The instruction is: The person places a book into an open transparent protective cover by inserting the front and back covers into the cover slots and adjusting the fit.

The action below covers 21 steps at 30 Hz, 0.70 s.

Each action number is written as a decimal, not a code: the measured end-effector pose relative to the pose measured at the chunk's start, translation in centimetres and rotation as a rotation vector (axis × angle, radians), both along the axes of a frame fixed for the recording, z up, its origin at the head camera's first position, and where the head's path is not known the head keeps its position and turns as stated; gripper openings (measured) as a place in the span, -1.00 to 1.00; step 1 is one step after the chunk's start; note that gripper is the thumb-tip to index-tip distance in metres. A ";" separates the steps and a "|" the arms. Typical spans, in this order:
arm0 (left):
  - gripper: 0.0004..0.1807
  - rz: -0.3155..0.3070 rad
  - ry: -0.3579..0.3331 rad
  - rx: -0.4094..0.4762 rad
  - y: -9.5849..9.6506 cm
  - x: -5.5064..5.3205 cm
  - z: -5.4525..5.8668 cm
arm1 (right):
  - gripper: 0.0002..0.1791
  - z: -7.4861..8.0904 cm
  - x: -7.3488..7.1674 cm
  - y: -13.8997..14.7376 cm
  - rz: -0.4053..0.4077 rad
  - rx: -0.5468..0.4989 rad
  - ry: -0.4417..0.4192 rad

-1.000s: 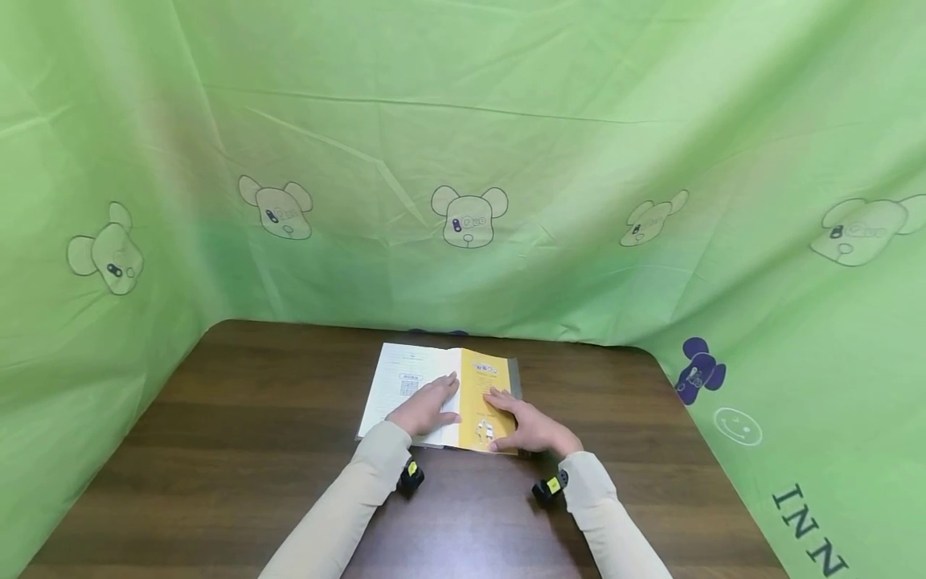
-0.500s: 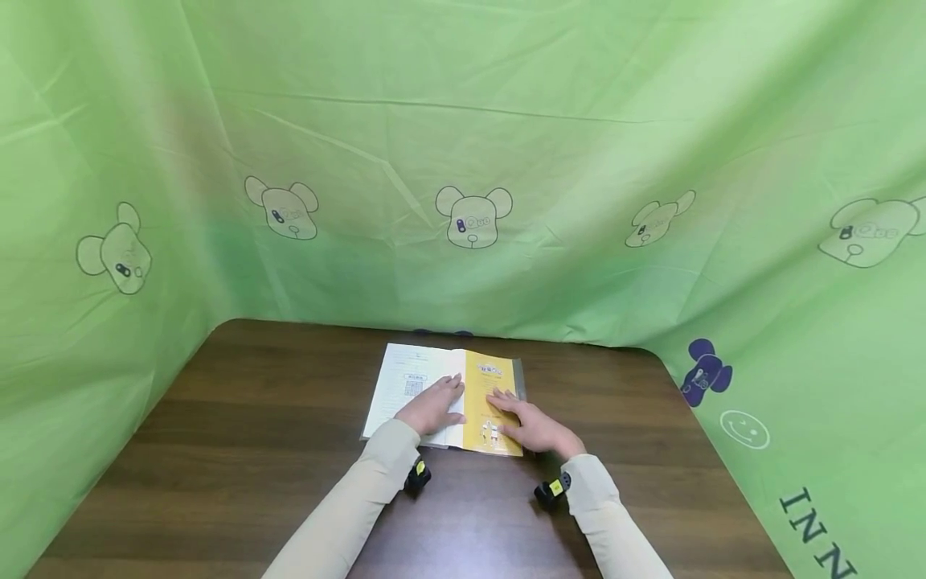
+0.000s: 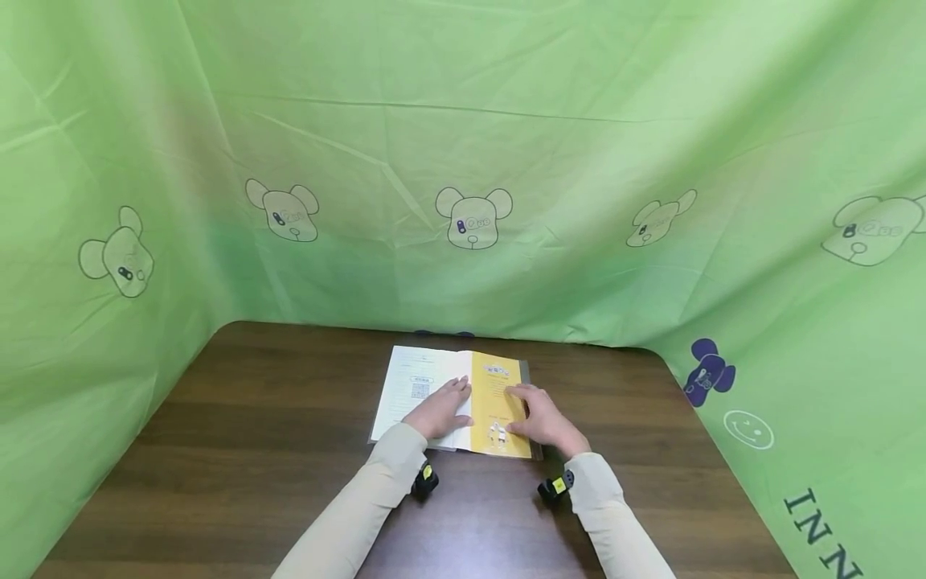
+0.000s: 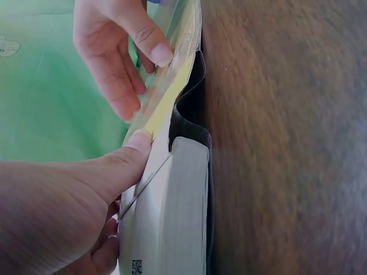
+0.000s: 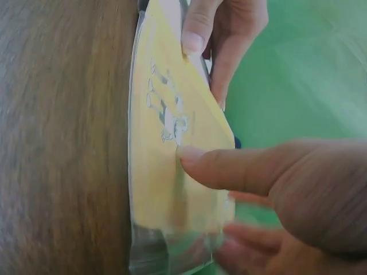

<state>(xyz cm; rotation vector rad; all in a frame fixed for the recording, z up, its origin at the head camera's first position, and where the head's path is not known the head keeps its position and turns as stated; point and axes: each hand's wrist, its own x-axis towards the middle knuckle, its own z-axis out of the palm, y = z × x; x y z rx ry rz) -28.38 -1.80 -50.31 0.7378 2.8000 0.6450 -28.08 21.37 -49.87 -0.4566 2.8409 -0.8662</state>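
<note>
A thick book [image 3: 405,386] lies open on the table, with a white printed page on the left and a yellow flap [image 3: 499,378] on the right. My left hand [image 3: 440,408] rests on the white page, thumb and fingertips right beside the fold. Over on the yellow flap is my right hand [image 3: 542,420], fingers lightly bent, its thumb touching the paper near a small printed figure. In the left wrist view, a dark cover [image 4: 192,114] buckles upward beneath the flap, next to the page block [image 4: 186,200]. Clear plastic [image 5: 183,246] extends past the flap's end.
The brown wooden table [image 3: 253,450] reaches out on both sides of the book. A green cloth [image 3: 347,265] with printed bear heads hangs behind the table and along its sides.
The book has shifted slightly to the right, and my left hand has moved with it. My right hand has slid rightward across the yellow flap, toward its outer edge.
</note>
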 end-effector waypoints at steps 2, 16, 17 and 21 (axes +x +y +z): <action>-0.24 -0.004 0.003 0.009 0.3 0.1 -0.3 | -0.09 0.2 0.0 0.0 -0.091 0.023 -0.012; -0.24 -0.003 0.013 0.044 0.8 0.2 -0.9 | -0.12 1.0 -0.5 0.5 -0.316 -0.031 -0.236; -0.24 -0.005 0.015 0.046 0.8 0.2 -0.9 | -0.16 1.0 -0.6 0.6 -0.318 -0.051 -0.237; -0.25 -0.015 0.018 0.066 0.5 0.2 -0.6 | -0.31 0.8 -1.1 0.9 -0.332 -0.141 -0.230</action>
